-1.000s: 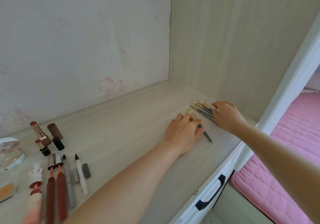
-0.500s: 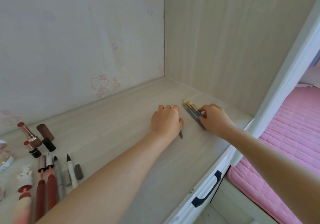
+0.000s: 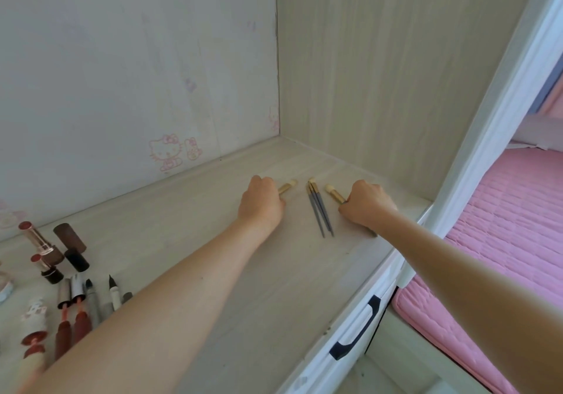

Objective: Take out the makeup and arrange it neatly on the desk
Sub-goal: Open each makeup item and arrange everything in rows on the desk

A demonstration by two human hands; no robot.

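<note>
Both hands are lying knuckles-up on the desk (image 3: pixel 189 241), each curled around 1 brush. The left hand (image 3: pixel 262 204) is covering the handle of a brush (image 3: pixel 288 186) whose pale tip is poking out past the fingers. The right hand (image 3: pixel 367 206) is closing on another brush (image 3: pixel 333 193), tip showing too. Between them 2 thin brushes (image 3: pixel 320 208) are lying loose, side by side. Lipsticks (image 3: pixel 45 250) and pens (image 3: pixel 100 296) are sitting in rows far left.
</note>
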